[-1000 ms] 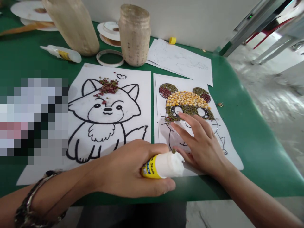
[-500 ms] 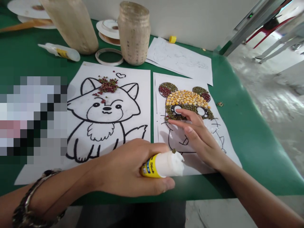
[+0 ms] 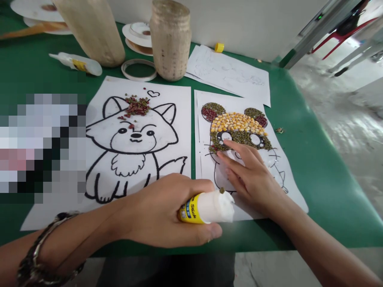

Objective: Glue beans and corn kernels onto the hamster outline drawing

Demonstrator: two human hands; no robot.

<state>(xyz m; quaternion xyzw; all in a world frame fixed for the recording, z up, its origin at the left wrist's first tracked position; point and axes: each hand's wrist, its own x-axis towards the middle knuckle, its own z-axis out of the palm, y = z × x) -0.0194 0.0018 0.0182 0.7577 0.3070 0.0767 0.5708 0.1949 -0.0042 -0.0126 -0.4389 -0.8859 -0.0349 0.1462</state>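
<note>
My left hand [image 3: 163, 211] is closed round a yellow and white glue stick [image 3: 206, 207] lying sideways near the table's front edge. A small green bean sticks to the glue's tip. My right hand [image 3: 251, 175] lies flat with fingers stretched out on the bear drawing [image 3: 278, 167], fingertips just below the green beans of its face. The bear's head is covered with yellow corn, green beans and red beans [image 3: 237, 123]. Left of it lies a fox drawing [image 3: 134, 143] with a small pile of red and green beans [image 3: 136, 107] on its forehead.
On the green table [image 3: 302, 159] stand a tall textured jar [image 3: 170, 40] and a larger vessel [image 3: 92, 30] at the back. A glue bottle [image 3: 76, 63], tape rings [image 3: 139, 70], loose sheets [image 3: 230, 73] and a yellow cap [image 3: 219, 47] lie near them. A blurred patch covers the left.
My right hand slid up to the bear's green beans, then drew back slightly down the sheet with fingers flat. My left hand and the glue stick stayed put.
</note>
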